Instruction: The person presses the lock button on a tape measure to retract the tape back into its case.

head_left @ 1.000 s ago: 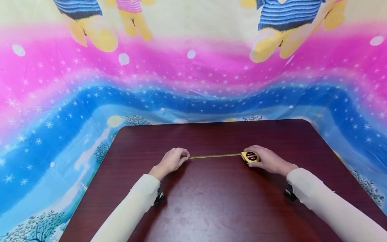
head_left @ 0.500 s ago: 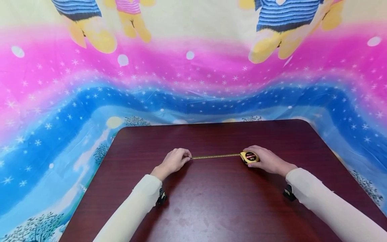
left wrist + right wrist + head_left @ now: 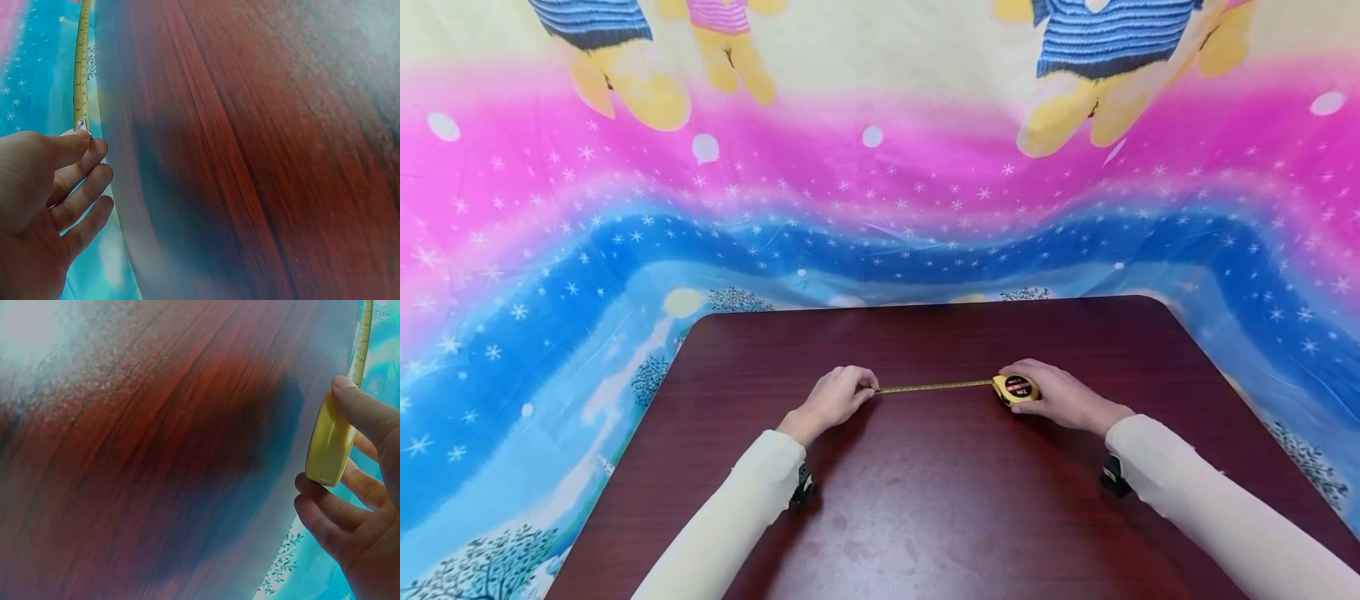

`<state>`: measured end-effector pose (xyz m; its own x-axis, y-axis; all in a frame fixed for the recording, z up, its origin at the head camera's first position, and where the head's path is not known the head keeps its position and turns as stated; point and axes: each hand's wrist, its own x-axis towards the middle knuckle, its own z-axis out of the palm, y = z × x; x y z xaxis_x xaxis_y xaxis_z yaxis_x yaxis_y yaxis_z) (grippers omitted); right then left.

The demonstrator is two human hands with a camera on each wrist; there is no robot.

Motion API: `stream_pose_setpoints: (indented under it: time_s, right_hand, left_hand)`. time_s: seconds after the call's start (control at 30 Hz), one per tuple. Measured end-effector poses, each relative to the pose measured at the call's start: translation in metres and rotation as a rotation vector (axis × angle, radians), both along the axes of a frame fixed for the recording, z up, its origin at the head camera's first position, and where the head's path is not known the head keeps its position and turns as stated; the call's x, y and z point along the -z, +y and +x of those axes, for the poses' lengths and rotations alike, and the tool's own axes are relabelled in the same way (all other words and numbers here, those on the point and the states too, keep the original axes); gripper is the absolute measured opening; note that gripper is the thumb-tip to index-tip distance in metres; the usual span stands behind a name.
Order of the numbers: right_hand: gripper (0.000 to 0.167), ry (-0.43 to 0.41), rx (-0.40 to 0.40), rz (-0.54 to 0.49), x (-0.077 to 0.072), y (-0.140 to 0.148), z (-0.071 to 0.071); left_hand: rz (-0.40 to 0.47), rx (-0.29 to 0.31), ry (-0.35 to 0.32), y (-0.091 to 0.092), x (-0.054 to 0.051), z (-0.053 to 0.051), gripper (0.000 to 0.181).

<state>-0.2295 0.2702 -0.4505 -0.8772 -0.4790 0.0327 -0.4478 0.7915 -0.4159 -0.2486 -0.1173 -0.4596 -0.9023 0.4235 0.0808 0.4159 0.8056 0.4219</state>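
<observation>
A yellow and black tape measure [image 3: 1017, 389] is gripped by my right hand [image 3: 1060, 396], the thumb and fingers around its case. From the case a yellow blade [image 3: 934, 387] stretches leftward, nearly straight, above the table. My left hand [image 3: 831, 400] pinches the blade's metal end hook [image 3: 81, 125] between thumb and forefinger; in the left wrist view the other fingers are loosely bent. The right wrist view shows the yellow case [image 3: 330, 440] edge-on, with the thumb near where the blade comes out.
Beneath both hands lies a dark red-brown wooden table [image 3: 925, 467] with rounded far corners. A printed cloth [image 3: 880, 183] in pink and blue hangs behind it and along its sides. Small black devices [image 3: 805, 486] are strapped at both wrists.
The two hands have come slightly closer together. The left hand has shifted a little right and the tape case a little left, so the visible stretch of blade is shorter.
</observation>
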Motion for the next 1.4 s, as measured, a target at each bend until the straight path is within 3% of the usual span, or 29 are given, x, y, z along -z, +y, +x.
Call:
stream_pose_setpoints:
  time_s: [0.77,1.4]
  right_hand:
    - [0.058,-0.013,-0.029,0.008,-0.004,-0.018,-0.006]
    - [0.058,-0.03,-0.02,-0.026,0.002,-0.027,0.001]
  left_hand:
    - [0.001,0.036,-0.007,0.012,-0.002,-0.005,0.008]
    - [0.014,0.042,-0.031,0.02,0.001,0.001,0.009]
